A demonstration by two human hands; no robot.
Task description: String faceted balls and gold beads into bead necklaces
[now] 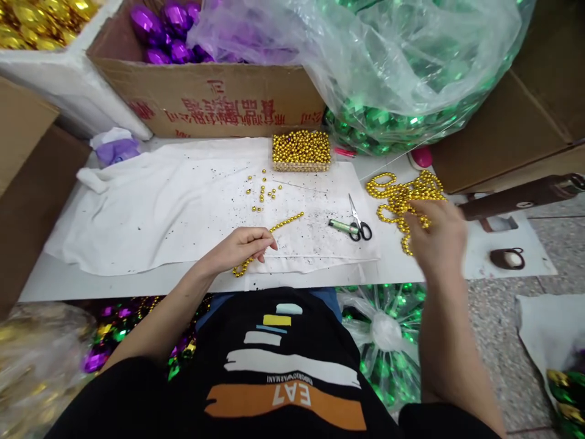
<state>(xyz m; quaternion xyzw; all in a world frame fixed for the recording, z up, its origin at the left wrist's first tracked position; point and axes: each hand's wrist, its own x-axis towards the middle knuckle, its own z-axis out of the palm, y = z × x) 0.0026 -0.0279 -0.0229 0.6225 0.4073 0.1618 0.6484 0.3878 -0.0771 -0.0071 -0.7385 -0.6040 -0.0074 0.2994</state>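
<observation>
My left hand (249,245) is closed at the front edge of the white cloth (183,201), pinching a short string of gold beads (287,222). One end of the string stretches right over the cloth, and the other loops below my fingers. My right hand (436,235) is raised and smeared by motion, its fingers curled at the near side of a heap of gold bead strings (402,194). Whether it grips anything is unclear. Between my hands lie partly opened scissors (358,222) with black handles and a small green item (343,226). Several loose gold beads (262,194) lie farther back.
A clear box of gold beads (301,152) stands at the back. Behind it are a cardboard carton (205,97) with purple ornaments and a bag of green ones (402,73). A dark bottle (521,195) and small dark pouch (506,258) are at the right.
</observation>
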